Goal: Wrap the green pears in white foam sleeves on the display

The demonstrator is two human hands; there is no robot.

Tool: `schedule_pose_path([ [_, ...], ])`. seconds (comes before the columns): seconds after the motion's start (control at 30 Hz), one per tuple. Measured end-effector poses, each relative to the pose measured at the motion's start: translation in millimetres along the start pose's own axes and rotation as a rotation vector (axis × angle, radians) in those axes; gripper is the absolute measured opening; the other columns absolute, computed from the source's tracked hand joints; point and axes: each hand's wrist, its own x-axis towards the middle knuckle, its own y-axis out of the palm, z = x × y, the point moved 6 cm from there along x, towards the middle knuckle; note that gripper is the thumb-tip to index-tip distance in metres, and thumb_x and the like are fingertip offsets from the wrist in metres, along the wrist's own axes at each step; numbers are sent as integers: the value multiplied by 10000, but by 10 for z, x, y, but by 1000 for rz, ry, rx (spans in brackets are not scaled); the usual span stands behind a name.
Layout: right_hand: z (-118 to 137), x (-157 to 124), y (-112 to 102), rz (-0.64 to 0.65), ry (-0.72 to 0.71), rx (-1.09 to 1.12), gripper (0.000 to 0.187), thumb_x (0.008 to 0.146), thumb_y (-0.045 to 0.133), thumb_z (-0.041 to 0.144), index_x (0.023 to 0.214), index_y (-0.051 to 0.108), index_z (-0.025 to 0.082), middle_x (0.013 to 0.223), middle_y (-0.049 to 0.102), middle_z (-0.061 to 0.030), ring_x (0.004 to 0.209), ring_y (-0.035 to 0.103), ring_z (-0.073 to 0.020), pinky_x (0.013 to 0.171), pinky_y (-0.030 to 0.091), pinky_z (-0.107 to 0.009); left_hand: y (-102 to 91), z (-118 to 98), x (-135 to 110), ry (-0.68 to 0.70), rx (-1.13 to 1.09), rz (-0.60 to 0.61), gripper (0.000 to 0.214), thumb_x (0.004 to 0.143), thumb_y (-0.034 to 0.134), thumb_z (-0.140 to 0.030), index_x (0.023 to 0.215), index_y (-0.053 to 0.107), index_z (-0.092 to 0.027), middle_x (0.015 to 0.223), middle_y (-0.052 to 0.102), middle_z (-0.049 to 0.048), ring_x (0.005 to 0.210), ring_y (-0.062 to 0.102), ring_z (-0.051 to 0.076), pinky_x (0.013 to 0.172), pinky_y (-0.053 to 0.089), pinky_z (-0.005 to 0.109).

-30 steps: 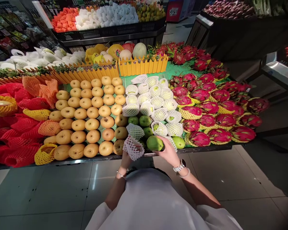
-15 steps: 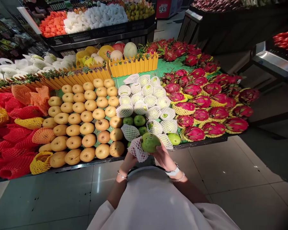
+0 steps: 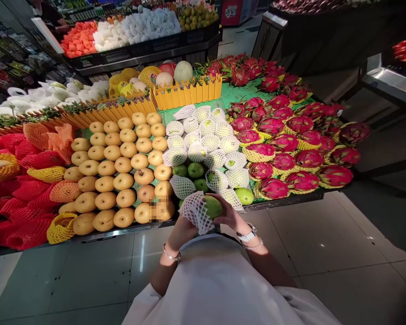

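Close in front of my body I hold a green guava (image 3: pixel 214 206), its right end bare. A white foam net sleeve (image 3: pixel 196 211) covers its left part. My left hand (image 3: pixel 186 229) is closed on the sleeve from below, with most of its fingers hidden behind the mesh. Curled round the bare end of the fruit is my right hand (image 3: pixel 230 215). Just beyond both hands lie several unsleeved green guavas (image 3: pixel 195 170), and around them are guavas in white nets (image 3: pixel 209 143).
Rows of round brown pears (image 3: pixel 122 163) fill the stand on the left, beside red foam-netted fruit (image 3: pixel 16 198). Dragon fruit (image 3: pixel 286 142) lie to the right. Behind runs a low yellow picket fence (image 3: pixel 189 94). The stand's front edge (image 3: pixel 111 235) is near my wrists.
The foam sleeve has slid rightward over the guava and now covers much more of it. My right hand has shifted slightly right round the fruit's end.
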Motion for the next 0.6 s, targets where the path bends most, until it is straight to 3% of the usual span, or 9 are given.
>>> schedule_pose_path([
  [0.1,-4,16,-75,86,50,-93,772,613,884,419,1303,597,226,1311,617,-94,1235,576,-295,1043,486,-434,72,-182,12,67,45,132,467,769,710,-178,1228,673,-255,1190,704,95,1225,591,309,1111,432,469],
  [0.2,-34,25,-99,66,55,-119,809,637,844,529,1339,581,226,1362,580,-108,1255,564,-310,1053,477,-452,133,-196,47,14,23,129,500,769,684,-123,1247,662,-268,1190,707,83,1238,590,307,1114,431,474],
  [0.3,-103,13,-33,-54,0,-16,990,672,714,724,1481,399,247,1463,501,-126,1322,516,-310,1086,450,-465,169,-85,113,-77,4,-39,558,713,725,-105,1246,668,-259,1280,666,92,1318,523,343,1176,337,529],
  [0.4,-220,-9,13,-237,-18,8,1072,641,726,736,1507,304,265,1461,500,-129,1311,525,-306,1092,452,-464,253,1,180,-112,42,-125,501,684,724,-100,1168,713,-228,1320,644,106,1347,481,388,1188,299,566],
  [0.5,-331,-12,-32,-376,9,27,927,691,728,647,1454,358,273,1350,589,-116,1226,585,-301,1055,486,-469,329,-32,187,-140,98,-16,352,768,634,-130,1096,740,-202,1265,675,123,1293,529,389,1145,365,558],
  [0.6,-406,-9,-206,-505,34,92,782,783,597,655,1426,383,264,1351,584,-116,1225,583,-293,1038,496,-474,232,-224,53,-117,97,137,254,853,583,-202,1039,756,-203,1192,706,131,1194,608,343,1073,463,484],
])
